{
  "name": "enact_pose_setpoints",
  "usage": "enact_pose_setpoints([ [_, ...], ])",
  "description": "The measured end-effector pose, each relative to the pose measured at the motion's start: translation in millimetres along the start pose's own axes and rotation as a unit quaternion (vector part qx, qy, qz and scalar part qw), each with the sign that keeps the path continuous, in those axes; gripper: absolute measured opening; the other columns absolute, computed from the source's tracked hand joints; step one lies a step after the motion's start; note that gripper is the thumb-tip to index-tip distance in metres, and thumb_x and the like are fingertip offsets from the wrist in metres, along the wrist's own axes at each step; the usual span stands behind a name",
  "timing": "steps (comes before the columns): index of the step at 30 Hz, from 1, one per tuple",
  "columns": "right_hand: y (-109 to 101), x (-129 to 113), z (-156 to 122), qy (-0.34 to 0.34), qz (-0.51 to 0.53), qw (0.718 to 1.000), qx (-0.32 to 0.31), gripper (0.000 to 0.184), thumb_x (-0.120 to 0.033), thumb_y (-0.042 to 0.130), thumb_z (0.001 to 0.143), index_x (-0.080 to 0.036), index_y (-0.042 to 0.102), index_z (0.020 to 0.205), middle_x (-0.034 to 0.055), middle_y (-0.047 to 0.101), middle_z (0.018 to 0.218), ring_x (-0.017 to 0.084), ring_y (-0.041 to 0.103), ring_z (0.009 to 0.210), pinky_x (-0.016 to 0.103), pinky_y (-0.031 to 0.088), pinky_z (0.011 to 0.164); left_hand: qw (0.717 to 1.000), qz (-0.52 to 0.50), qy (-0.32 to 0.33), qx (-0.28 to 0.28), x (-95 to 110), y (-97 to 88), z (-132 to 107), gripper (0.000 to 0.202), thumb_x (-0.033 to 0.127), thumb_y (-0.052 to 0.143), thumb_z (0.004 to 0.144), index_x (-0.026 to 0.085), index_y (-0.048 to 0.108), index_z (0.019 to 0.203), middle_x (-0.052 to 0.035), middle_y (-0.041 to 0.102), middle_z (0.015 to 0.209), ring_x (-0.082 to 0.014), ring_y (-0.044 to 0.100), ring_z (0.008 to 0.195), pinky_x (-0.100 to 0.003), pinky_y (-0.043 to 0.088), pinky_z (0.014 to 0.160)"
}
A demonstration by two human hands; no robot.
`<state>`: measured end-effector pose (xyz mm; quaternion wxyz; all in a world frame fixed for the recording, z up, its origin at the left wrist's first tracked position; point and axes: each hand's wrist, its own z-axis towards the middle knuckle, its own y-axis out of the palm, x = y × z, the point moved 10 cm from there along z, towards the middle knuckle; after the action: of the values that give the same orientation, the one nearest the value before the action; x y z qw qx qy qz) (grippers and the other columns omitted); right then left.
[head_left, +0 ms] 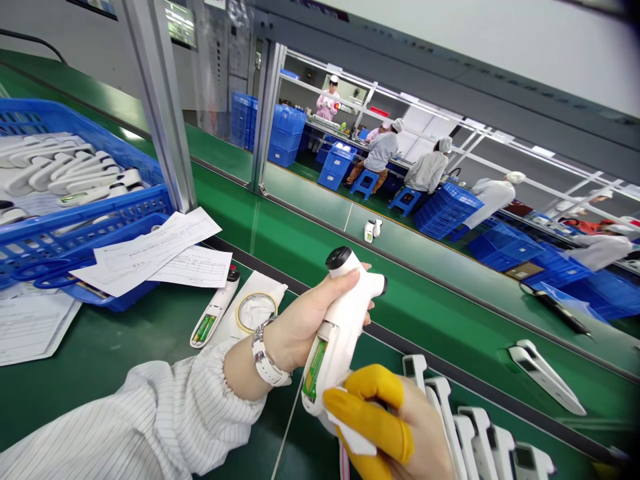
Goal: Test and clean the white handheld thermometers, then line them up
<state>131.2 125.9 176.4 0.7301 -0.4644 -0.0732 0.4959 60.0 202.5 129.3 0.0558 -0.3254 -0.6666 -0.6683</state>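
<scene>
My left hand [305, 313] is wrapped round a white forehead thermometer [347, 310], which is tilted with its black-ended head up. Its battery compartment is uncovered and shows green and gold inside. At the lower end, my right hand [395, 420], with yellow finger cots, pinches a flat white piece [353, 430] against the handle; I cannot tell if it is cloth or a cover. To the right lies a row of white thermometers [467, 427]. Another thermometer [215, 310] with an uncovered battery compartment lies left of my left wrist, beside a roll of tape [257, 312].
At the left, a blue basket [145, 207] holds many white thermometers, with papers [160, 250] in front. A green conveyor belt [300, 240] runs across, carrying a thermometer [546, 377]. A metal post [157, 100] stands near the basket. Several people sit or stand in the background.
</scene>
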Motion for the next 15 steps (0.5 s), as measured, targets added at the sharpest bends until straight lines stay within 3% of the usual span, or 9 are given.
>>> enact_pose_setpoints([
  [4, -3, -5, 3, -0.030, 0.001, 0.999, 0.014, 0.011, -0.027, 0.057, 0.081, -0.024, 0.060, 0.092, 0.0032, 0.062, 0.077, 0.017, 0.061, 0.059, 0.027, 0.052, 0.047, 1.000, 0.003, 0.007, 0.016, 1, -1.4, -1, 0.036, 0.039, 0.055, 0.082, 0.026, 0.053, 0.115, -0.0046, 0.056, 0.086, -0.0097, 0.055, 0.067, -0.018, 0.045, 0.056],
  [9, 1, 3, -3, 0.010, 0.014, 1.000, -0.017, 0.029, -0.037, 0.061, 0.080, -0.024, 0.057, 0.105, 0.0053, 0.062, 0.087, 0.020, 0.063, 0.072, 0.029, 0.055, 0.054, 1.000, 0.012, 0.003, 0.007, -2, 1.7, -2, 0.037, 0.039, 0.054, 0.083, 0.027, 0.052, 0.117, -0.0046, 0.055, 0.087, -0.0097, 0.054, 0.068, -0.017, 0.044, 0.054],
  [13, -6, -10, -3, -0.054, 0.000, 0.998, 0.018, 0.021, -0.022, 0.059, 0.081, -0.023, 0.059, 0.101, 0.0048, 0.061, 0.086, 0.019, 0.063, 0.071, 0.031, 0.056, 0.062, 1.000, 0.003, 0.010, 0.010, -1, 0.0, -3, 0.037, 0.040, 0.054, 0.083, 0.027, 0.051, 0.118, -0.0045, 0.055, 0.087, -0.0095, 0.054, 0.068, -0.018, 0.045, 0.056],
  [15, -7, -11, -1, -0.052, 0.000, 0.998, 0.022, 0.019, -0.023, 0.058, 0.081, -0.023, 0.060, 0.101, 0.0048, 0.061, 0.085, 0.019, 0.063, 0.072, 0.031, 0.056, 0.062, 1.000, 0.002, 0.011, 0.003, -1, 0.9, -3, 0.038, 0.040, 0.054, 0.083, 0.028, 0.051, 0.119, -0.0043, 0.056, 0.086, -0.0097, 0.055, 0.068, -0.019, 0.045, 0.056],
])
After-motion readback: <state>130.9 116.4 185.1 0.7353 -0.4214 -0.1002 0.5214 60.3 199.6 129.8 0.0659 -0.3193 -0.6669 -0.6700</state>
